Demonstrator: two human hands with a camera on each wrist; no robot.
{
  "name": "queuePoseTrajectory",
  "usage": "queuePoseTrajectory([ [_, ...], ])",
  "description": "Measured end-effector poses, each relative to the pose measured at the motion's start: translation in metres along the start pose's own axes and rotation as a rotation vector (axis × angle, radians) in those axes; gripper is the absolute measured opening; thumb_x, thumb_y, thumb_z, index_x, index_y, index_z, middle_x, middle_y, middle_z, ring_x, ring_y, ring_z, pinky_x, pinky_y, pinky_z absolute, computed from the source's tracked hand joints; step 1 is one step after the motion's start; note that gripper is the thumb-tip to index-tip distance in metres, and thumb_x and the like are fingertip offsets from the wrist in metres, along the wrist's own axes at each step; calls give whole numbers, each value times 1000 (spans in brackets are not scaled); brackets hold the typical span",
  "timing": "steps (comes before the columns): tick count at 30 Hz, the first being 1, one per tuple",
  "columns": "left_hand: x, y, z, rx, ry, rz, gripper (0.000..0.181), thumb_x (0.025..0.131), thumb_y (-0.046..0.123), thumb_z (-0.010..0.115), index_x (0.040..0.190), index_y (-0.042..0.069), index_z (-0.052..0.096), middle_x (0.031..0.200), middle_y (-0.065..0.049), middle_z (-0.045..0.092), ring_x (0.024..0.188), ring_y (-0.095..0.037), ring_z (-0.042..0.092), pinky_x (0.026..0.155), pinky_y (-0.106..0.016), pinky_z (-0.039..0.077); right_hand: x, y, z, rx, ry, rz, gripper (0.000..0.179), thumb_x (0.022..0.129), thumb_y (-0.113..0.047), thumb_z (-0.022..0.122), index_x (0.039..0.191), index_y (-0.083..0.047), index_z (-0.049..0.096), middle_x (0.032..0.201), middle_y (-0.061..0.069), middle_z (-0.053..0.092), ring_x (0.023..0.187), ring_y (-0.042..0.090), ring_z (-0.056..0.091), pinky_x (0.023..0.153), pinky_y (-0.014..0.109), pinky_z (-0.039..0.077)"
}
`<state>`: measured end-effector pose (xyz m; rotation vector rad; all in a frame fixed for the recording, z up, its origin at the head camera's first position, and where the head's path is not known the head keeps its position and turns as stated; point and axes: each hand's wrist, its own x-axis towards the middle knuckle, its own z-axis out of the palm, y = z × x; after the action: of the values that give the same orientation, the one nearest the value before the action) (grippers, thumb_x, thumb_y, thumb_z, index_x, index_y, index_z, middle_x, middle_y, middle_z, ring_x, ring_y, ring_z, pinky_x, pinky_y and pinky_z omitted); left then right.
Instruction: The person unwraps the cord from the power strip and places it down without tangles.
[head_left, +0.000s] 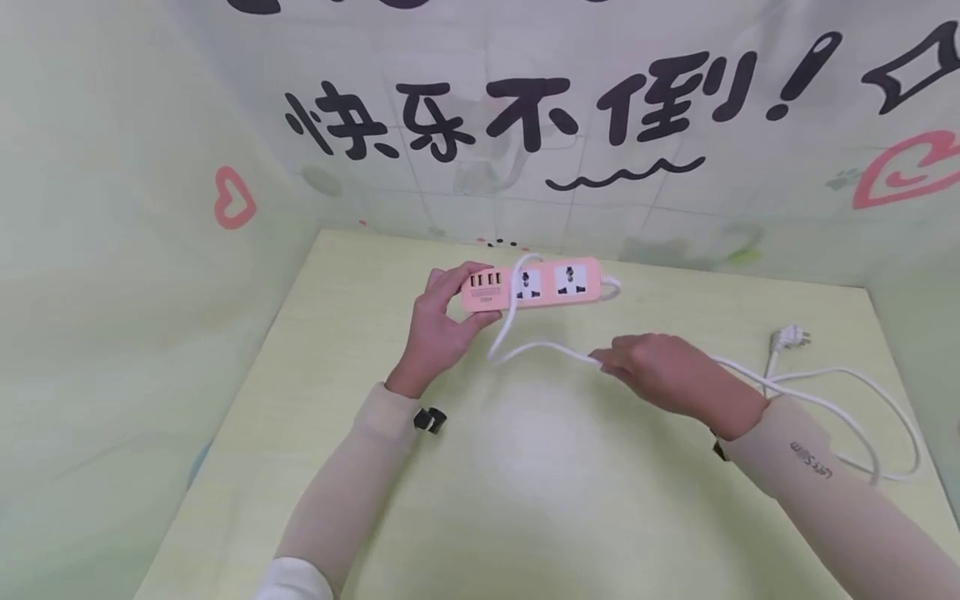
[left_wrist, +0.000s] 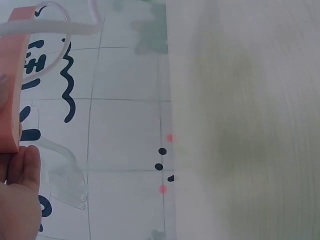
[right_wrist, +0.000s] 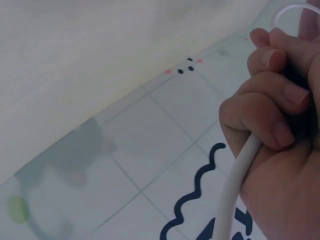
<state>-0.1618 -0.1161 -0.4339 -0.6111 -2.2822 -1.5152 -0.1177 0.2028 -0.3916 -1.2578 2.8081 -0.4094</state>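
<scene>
A pink power strip [head_left: 546, 285] with two white sockets and several USB ports is held at its left end by my left hand [head_left: 442, 321], thumb below and fingers above. In the left wrist view only part of the strip [left_wrist: 14, 75] shows, with the fingertips of the left hand [left_wrist: 20, 195] against it. The white power cord [head_left: 507, 321] leaves the strip's right end and crosses over its face. My right hand [head_left: 671, 375] grips the cord further along, to the right of the strip. In the right wrist view, the fingers of the right hand [right_wrist: 270, 105] curl round the cord [right_wrist: 232, 195].
The white plug [head_left: 791, 337] lies at the right of the pale table [head_left: 525, 500], beside a loose loop of cord [head_left: 911, 425]. Behind the table hangs a printed cloth [head_left: 465, 192] with black characters. Cloth also borders the left and right sides.
</scene>
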Motion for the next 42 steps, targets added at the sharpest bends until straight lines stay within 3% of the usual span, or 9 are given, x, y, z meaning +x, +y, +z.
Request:
queuePoseTrajectory([
  [6,-3,-16,2,50,-5,-3,57,76,10,89,129,12,67,120,-7,75,95,-24,46,84,-30,38,0,-15,-16,3,200,-191,16,96,-14,69,111,-12,76,72,-10,49,62,-3,38,57,19,42],
  [9,-6,-22,1,67,-34,-16,58,77,12,89,131,11,66,118,-8,74,96,-25,47,83,-33,41,7,-14,-31,23,316,-208,18,102,-19,63,113,-12,76,71,-8,48,62,-1,35,56,18,38],
  [14,-11,-26,-7,114,-78,-65,60,77,10,89,133,11,66,126,-6,72,101,-19,49,89,-34,44,29,2,-54,124,493,-83,22,93,-2,71,114,-5,77,70,0,60,61,5,41,57,15,37],
  [19,-15,-22,-15,121,-161,-147,62,78,7,87,135,20,65,128,1,70,104,-16,46,91,-38,47,32,40,-65,111,627,139,20,94,-2,70,113,-4,78,68,6,61,58,8,39,54,14,29],
  [21,-18,-26,-18,128,-180,-169,61,80,9,87,135,24,64,128,4,69,104,-15,46,91,-42,48,25,58,-65,65,599,232,19,96,-6,69,113,-5,78,68,6,59,59,10,40,57,17,29],
  [24,-24,-36,-26,141,-166,-209,59,82,14,86,135,26,64,126,5,69,103,-15,46,90,-49,48,11,83,-62,20,457,356,21,100,-13,64,115,-4,77,71,9,61,64,17,44,62,25,33],
  [29,-31,-55,-41,165,-106,-342,55,83,22,86,133,28,64,123,0,67,106,-20,49,96,-49,48,-12,111,-46,73,226,514,29,104,-19,59,122,0,73,84,15,69,69,24,49,63,35,37],
  [35,-33,-69,-51,173,-60,-515,58,87,27,82,139,24,58,126,-9,58,127,-28,56,115,-49,44,-28,130,-22,108,91,559,32,106,-18,54,123,4,70,97,22,72,75,27,55,70,42,43],
  [42,-32,-73,-52,275,-129,-570,59,92,30,77,144,15,53,134,-14,62,128,-34,56,112,-51,46,-43,142,6,179,-85,587,40,109,-12,42,139,13,51,107,29,56,90,34,54,81,51,46],
])
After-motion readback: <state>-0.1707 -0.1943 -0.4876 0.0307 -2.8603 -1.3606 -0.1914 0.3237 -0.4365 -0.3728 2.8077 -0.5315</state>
